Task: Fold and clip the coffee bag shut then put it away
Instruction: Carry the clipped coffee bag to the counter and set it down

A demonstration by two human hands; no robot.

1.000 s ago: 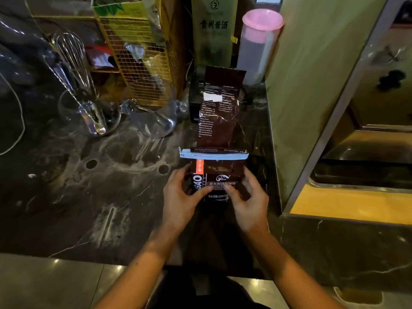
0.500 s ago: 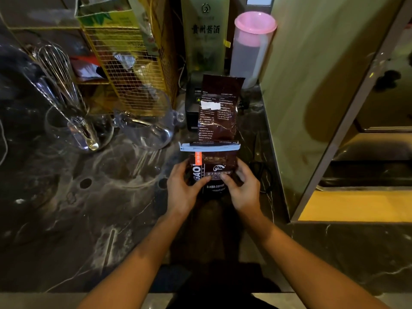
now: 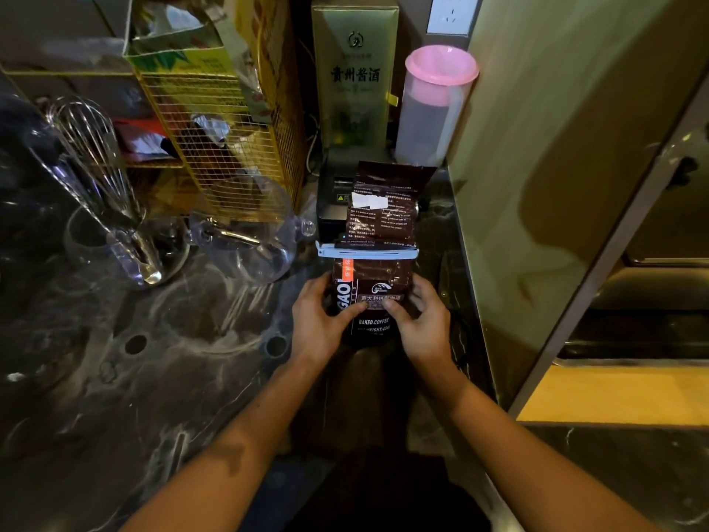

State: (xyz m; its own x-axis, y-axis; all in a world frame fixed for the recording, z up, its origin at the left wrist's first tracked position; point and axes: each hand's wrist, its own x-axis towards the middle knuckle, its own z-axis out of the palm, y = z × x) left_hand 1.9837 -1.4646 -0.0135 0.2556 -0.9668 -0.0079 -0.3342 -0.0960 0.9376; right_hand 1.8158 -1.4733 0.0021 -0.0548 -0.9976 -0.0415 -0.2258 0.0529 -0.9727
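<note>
A dark brown coffee bag (image 3: 378,276) stands upright on the dark marble counter (image 3: 161,378), near the right-hand wall panel. A pale blue clip (image 3: 366,252) runs across its width, and the bag's flat top part rises above the clip. My left hand (image 3: 318,324) grips the bag's lower left side, thumb on the front. My right hand (image 3: 422,324) grips the lower right side the same way. The bag's base is hidden behind my hands.
Behind the bag sit a small black device (image 3: 332,197), a tall green-gold box (image 3: 355,71) and a pink-lidded container (image 3: 435,105). A glass jug (image 3: 245,232), a glass with a whisk (image 3: 107,209) and a yellow wire rack (image 3: 222,147) stand to the left.
Both hands have pushed the clipped bag away from me, toward the back of the counter near the black device. The grip has stayed the same.
</note>
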